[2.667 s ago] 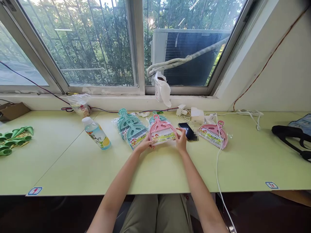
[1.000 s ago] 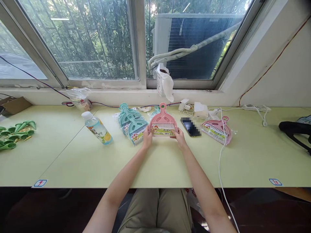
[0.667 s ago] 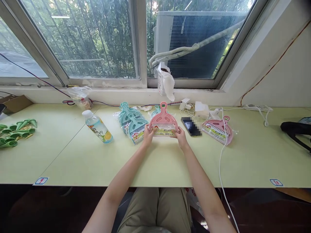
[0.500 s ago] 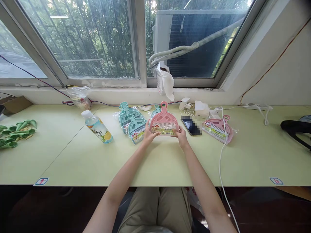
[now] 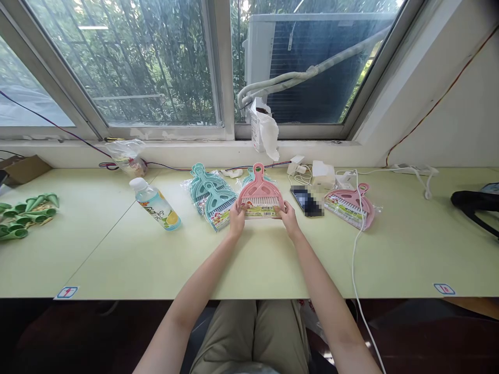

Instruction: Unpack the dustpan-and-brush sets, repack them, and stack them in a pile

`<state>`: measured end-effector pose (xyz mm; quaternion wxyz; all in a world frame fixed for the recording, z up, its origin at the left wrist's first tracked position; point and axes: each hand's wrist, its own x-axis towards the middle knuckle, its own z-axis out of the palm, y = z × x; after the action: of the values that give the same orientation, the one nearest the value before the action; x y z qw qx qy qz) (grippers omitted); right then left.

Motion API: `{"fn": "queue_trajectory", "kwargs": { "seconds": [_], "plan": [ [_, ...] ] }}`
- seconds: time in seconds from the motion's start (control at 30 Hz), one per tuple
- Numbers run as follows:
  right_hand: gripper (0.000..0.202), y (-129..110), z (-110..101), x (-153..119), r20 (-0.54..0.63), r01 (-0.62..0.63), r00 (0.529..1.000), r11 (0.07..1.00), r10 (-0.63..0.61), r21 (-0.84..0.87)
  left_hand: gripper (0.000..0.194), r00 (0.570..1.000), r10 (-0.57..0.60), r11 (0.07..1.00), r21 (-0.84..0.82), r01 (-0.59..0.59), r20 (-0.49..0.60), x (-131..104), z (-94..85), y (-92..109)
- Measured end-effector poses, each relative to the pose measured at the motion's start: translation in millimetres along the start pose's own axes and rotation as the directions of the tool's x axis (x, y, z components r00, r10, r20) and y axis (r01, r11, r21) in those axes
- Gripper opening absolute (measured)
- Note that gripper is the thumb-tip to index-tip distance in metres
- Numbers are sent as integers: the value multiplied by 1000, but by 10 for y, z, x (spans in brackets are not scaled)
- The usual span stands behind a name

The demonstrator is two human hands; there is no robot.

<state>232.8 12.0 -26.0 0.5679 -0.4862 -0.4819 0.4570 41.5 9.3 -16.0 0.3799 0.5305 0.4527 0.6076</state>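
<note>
The left hand (image 5: 237, 221) and right hand (image 5: 288, 219), clamped on the near corners of the pink dustpan (image 5: 259, 189), should press evenly to steady its brush (image 5: 260, 201).

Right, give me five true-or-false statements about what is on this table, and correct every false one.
1. The left grip and the right grip are both on one pink dustpan set. True.
2. The bottle has lost its cap. False: a white cap is on the bottle.
3. The phone lies between the right grip and a second pink set. True.
4. The white cable runs underneath the second pink set. False: the white cable passes over it.
5. All the teal sets are right of the phone. False: the teal sets are left of it.
</note>
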Motion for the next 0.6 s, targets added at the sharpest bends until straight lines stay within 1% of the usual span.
{"fn": "queue_trajectory", "kwargs": {
  "seconds": [0.1,0.2,0.27,0.33,0.47,0.6],
  "plan": [
    [50,8,27,-21,-44,19,999,984,-27,-179,27,1000,3,999,52,-1,-25,-24,6,49],
    [72,3,70,-60,-104,47,990,910,-99,-412,27,1000,21,995,96,-19,-12,-58,9,80],
    [78,-1,88,-79,-149,42,979,856,-138,-515,27,1000,28,991,131,-29,8,-76,18,74],
    [76,-7,92,-87,-191,27,969,833,-158,-553,27,999,34,989,146,-36,21,-84,30,54],
    [71,-35,69,-80,-227,11,960,828,-167,-560,31,998,50,988,142,-57,50,-68,38,31],
    [71,-62,60,-73,-243,-18,958,812,-154,-584,43,996,58,979,190,-70,67,-44,21,29]
  ]
}}
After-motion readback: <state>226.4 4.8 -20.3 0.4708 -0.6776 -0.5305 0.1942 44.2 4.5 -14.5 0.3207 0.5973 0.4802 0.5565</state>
